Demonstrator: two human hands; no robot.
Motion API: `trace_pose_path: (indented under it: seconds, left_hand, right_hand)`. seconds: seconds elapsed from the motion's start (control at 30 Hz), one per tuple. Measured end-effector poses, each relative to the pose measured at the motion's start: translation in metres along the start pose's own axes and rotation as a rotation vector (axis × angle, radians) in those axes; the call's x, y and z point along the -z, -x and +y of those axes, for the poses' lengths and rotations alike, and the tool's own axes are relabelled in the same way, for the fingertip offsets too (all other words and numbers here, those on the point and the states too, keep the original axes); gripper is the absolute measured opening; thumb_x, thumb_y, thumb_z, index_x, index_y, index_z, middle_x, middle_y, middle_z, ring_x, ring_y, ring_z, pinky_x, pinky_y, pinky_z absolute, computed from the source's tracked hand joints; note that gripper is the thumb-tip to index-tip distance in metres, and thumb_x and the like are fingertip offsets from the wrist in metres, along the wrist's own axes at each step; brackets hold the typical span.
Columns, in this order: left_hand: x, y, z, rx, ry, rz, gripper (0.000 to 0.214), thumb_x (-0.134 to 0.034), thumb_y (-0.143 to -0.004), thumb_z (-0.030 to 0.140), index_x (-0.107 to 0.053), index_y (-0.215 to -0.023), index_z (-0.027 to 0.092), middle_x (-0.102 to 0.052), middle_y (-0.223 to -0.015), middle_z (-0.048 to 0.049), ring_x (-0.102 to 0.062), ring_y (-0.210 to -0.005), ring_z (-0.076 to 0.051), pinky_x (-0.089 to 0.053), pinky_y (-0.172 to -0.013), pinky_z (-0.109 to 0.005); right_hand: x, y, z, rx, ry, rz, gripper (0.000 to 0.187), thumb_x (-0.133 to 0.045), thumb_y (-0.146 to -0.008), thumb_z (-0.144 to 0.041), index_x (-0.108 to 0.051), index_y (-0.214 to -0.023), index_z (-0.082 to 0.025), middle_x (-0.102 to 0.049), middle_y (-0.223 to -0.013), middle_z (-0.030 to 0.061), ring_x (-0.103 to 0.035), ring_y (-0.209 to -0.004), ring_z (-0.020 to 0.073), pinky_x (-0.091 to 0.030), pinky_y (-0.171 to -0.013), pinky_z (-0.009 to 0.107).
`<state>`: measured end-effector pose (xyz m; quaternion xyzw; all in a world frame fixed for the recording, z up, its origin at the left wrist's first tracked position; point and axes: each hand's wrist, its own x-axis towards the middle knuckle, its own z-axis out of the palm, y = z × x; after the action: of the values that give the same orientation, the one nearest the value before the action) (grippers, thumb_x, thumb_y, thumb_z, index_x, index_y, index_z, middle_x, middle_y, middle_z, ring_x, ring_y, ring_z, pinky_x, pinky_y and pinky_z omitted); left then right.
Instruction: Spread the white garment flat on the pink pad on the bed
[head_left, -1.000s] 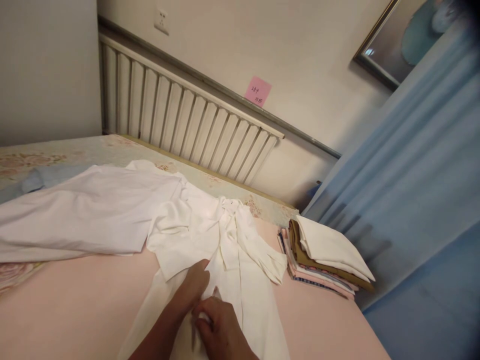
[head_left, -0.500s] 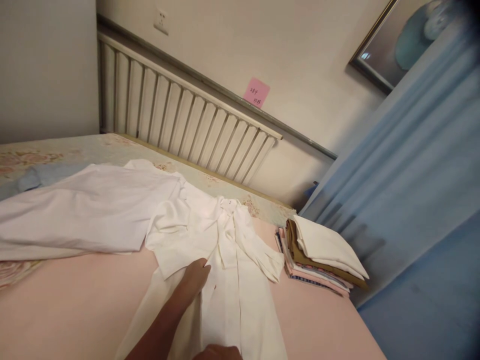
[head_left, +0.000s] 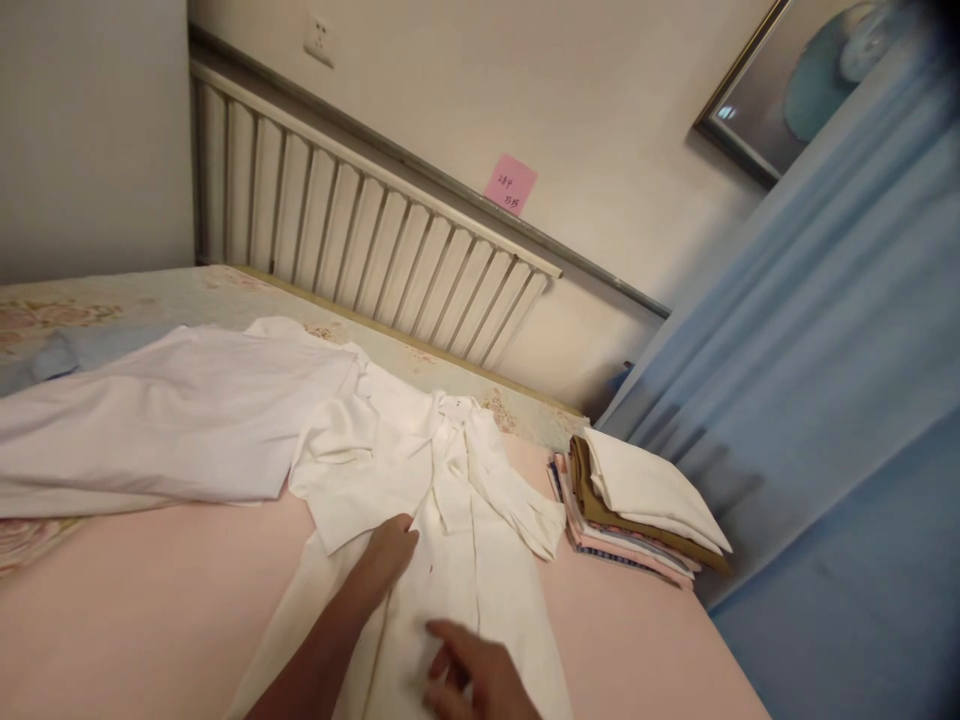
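A white short-sleeved blouse with a tie at its collar lies spread out, collar away from me. My left hand is closed on the blouse's front, gripping cloth left of the button line. Lower down, my right hand hovers over the blouse's body with its fingers bent and apart, holding nothing; it is slightly blurred. Another white garment lies to the left, touching the blouse's left sleeve. The blouse's hem runs out of view below.
A stack of folded clothes stands right of the blouse on the pink sheet. Behind the bed are a radiator and a wall. A blue curtain hangs on the right. Light blue cloth lies at the far left.
My right hand has come up from the bottom edge, over the blouse, and its fingers have parted. My left hand stays in place on the cloth.
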<state>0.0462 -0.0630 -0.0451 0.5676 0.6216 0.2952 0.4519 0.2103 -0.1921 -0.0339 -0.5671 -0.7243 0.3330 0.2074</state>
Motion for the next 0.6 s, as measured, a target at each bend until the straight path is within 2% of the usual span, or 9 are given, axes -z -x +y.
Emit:
trace_pose_path:
  seconds: [0.07,0.13,0.2,0.27,0.33,0.4,0.53,0.6]
  left_hand:
    - [0.001,0.001,0.000,-0.001,-0.002,-0.005,0.012,-0.042,-0.078,0.017,-0.052,-0.071,0.019,-0.061,-0.071,-0.0013,-0.056,-0.069,-0.016,-0.039,-0.061,-0.025]
    - [0.001,0.002,0.001,0.000,-0.001,-0.007,0.013,-0.041,-0.078,0.016,-0.052,-0.072,0.019,-0.062,-0.072,-0.0015,-0.057,-0.070,-0.016,-0.039,-0.061,-0.025]
    - [0.002,0.003,0.001,0.003,-0.002,-0.009,0.014,-0.040,-0.078,0.016,-0.052,-0.072,0.019,-0.062,-0.072,-0.0014,-0.057,-0.070,-0.016,-0.038,-0.061,-0.025]
    - [0.002,0.003,0.002,0.008,-0.005,-0.010,0.013,-0.039,-0.078,0.016,-0.051,-0.072,0.020,-0.061,-0.072,-0.0009,-0.057,-0.069,-0.016,-0.038,-0.060,-0.025]
    - [0.002,0.003,0.002,0.017,-0.010,-0.008,0.013,-0.039,-0.078,0.016,-0.049,-0.071,0.020,-0.060,-0.071,-0.0005,-0.056,-0.068,-0.016,-0.037,-0.059,-0.025]
    - [0.001,0.002,0.002,0.027,-0.015,-0.007,0.012,-0.040,-0.077,0.016,-0.048,-0.070,0.020,-0.059,-0.070,-0.0003,-0.055,-0.067,-0.016,-0.037,-0.058,-0.025]
    - [0.001,0.001,0.002,0.031,-0.017,-0.007,0.011,-0.040,-0.077,0.016,-0.047,-0.069,0.020,-0.058,-0.070,-0.0003,-0.054,-0.066,-0.016,-0.036,-0.059,-0.026]
    - [0.001,0.001,0.002,0.027,-0.019,-0.003,0.011,-0.040,-0.077,0.016,-0.047,-0.069,0.020,-0.057,-0.070,-0.0002,-0.054,-0.067,-0.016,-0.036,-0.059,-0.026]
  right_hand:
    - [0.018,-0.019,0.000,-0.049,-0.057,0.141,0.032,-0.058,-0.081,-0.028,-0.065,-0.111,-0.024,-0.068,-0.082,0.0006,-0.061,-0.073,0.0163,-0.047,-0.070,0.026]
    - [0.032,-0.042,0.007,-0.124,-0.076,0.244,0.026,-0.053,-0.081,-0.029,-0.067,-0.100,-0.020,-0.065,-0.072,0.0005,-0.059,-0.065,0.0158,-0.047,-0.063,0.026]
    - [0.040,-0.067,0.020,-0.202,-0.104,0.340,0.026,-0.052,-0.080,-0.029,-0.066,-0.098,-0.018,-0.065,-0.074,0.0018,-0.058,-0.060,0.0150,-0.047,-0.058,0.026]
    - [0.044,-0.091,0.032,-0.297,-0.159,0.407,0.026,-0.053,-0.076,-0.026,-0.064,-0.098,-0.017,-0.067,-0.085,0.0039,-0.059,-0.059,0.0140,-0.047,-0.055,0.025]
    - [0.045,-0.111,0.040,-0.380,-0.217,0.436,0.030,-0.053,-0.073,-0.022,-0.062,-0.102,-0.017,-0.066,-0.096,0.0055,-0.060,-0.060,0.0128,-0.048,-0.053,0.024]
    - [0.045,-0.127,0.042,-0.428,-0.254,0.432,0.036,-0.052,-0.072,-0.020,-0.059,-0.107,-0.017,-0.066,-0.097,0.0056,-0.061,-0.058,0.0121,-0.048,-0.050,0.023]
    - [0.042,-0.145,0.038,-0.484,-0.274,0.412,0.042,-0.052,-0.070,-0.017,-0.055,-0.112,-0.014,-0.063,-0.073,0.0003,-0.056,-0.047,0.0112,-0.043,-0.042,0.022]
    - [0.042,-0.149,0.035,-0.488,-0.263,0.421,0.044,-0.052,-0.069,-0.015,-0.053,-0.114,-0.014,-0.060,-0.068,-0.0021,-0.053,-0.044,0.0104,-0.040,-0.040,0.021]
